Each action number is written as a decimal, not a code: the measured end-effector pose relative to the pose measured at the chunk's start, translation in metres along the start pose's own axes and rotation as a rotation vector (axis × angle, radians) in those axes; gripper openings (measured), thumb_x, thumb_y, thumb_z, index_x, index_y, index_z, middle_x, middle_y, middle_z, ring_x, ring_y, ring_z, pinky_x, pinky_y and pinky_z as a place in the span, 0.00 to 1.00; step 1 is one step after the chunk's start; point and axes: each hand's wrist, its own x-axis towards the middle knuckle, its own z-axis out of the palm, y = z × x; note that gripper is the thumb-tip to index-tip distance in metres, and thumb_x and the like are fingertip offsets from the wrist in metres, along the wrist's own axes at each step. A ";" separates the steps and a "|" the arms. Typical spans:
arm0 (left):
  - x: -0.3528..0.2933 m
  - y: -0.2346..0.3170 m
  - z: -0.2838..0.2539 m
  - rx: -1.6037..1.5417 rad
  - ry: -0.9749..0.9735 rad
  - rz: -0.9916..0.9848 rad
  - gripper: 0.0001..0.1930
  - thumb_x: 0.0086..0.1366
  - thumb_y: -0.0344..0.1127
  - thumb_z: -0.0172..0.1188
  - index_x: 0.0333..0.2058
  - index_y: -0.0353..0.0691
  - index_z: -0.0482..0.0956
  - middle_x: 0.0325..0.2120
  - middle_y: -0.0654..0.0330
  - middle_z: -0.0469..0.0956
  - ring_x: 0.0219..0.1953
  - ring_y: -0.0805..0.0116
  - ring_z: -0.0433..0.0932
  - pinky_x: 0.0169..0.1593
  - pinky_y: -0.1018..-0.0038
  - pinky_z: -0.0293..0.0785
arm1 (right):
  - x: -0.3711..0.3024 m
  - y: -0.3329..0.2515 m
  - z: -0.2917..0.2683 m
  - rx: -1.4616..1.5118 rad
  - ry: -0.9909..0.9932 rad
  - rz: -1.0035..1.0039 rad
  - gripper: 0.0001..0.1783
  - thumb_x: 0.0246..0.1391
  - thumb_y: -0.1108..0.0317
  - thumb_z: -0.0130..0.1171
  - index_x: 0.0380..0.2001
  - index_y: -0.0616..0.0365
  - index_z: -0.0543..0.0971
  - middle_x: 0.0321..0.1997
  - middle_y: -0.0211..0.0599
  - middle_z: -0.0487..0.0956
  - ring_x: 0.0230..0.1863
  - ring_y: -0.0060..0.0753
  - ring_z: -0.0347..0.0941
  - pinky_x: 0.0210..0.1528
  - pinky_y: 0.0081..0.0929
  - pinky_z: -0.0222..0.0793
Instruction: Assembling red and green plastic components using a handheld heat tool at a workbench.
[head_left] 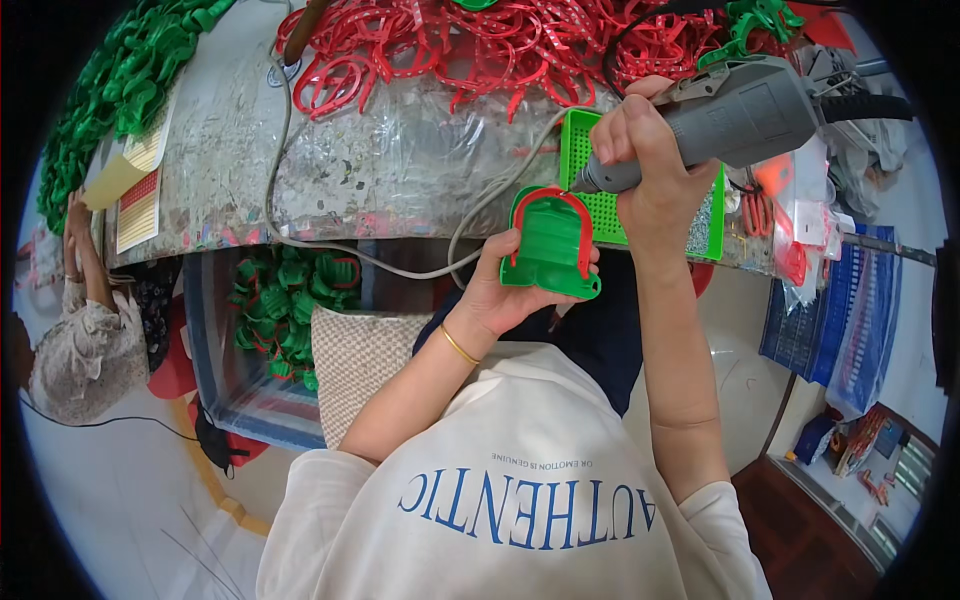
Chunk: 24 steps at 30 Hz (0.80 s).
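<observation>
Pale shirt cloth fills the near side of the view, below the lime-green tray. Just near and left of that tray, the left hand grips a green plastic piece edged with a red arched strip. Over the tray, the right hand is wrapped around a grey power driver, its tip at the top of the arch; whether it touches is hard to tell. By the look of it, the step in hand is fastening strip to piece, and the next move calls for a steady left grip and a square tip.

On the scuffed worktable, a green heap lies far left of the tray, then a grey cable nearer it, then tangled red strips beyond it. Small metal bits sit in its right end.

Around the table, a co-worker's hand shows far left of the tray, a crate of green parts nearer left, and blue stacked goods well to its right.
</observation>
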 end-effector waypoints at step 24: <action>-0.005 0.001 0.017 0.063 -0.004 -0.018 0.38 0.57 0.54 0.58 0.57 0.30 0.61 0.51 0.38 0.69 0.52 0.47 0.72 0.55 0.54 0.71 | -0.008 -0.009 0.000 -0.041 -0.058 -0.025 0.05 0.53 0.74 0.53 0.32 0.64 0.69 0.17 0.29 0.64 0.18 0.21 0.60 0.24 0.21 0.59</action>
